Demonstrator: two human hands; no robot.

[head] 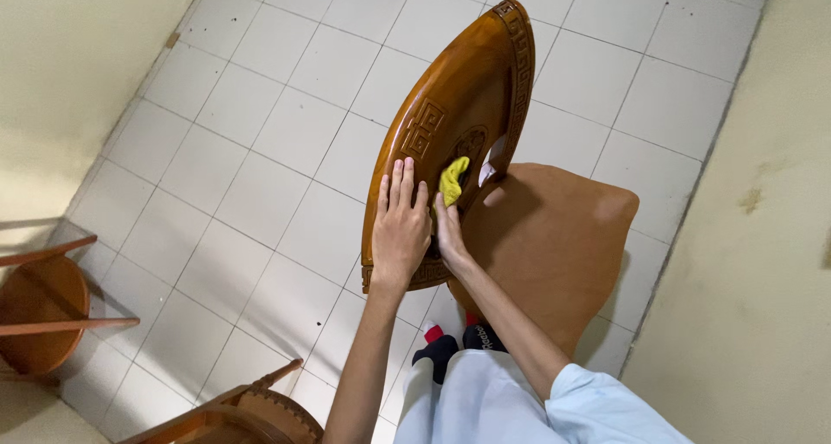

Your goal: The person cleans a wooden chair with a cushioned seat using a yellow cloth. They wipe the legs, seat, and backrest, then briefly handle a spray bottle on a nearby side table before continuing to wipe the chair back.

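Looking down from the head camera, a carved wooden chair (485, 150) stands on a pale tiled floor (260, 150) in a narrow space between 2 cream walls: one wall (78, 54) runs along the left, the other wall (762, 262) along the right, close to the chair's seat (554, 245). Most open floor lies to the left of the chair and beyond it, where the tiles are bare up to the far edge of the view. At lower left sits a round wooden stool (39, 301), and at the bottom edge the curved top of another wooden chair (234, 414) shows, both well apart from the carved chair.

The carved chair's backrest is a glossy orange-brown oval with a key-pattern border and a square fret carving, seen steeply from above; its seat is a duller brown. The left hand (400, 228) lies flat on the back face of the backrest, fingers straight and close together, touching the wood. The right hand (448, 228) reaches to the backrest's middle, its fingers pinched on a small yellow cloth (454, 178) that presses against the carved centre panel. Below, dark socks (459, 349) with red tips stand on the tiles.
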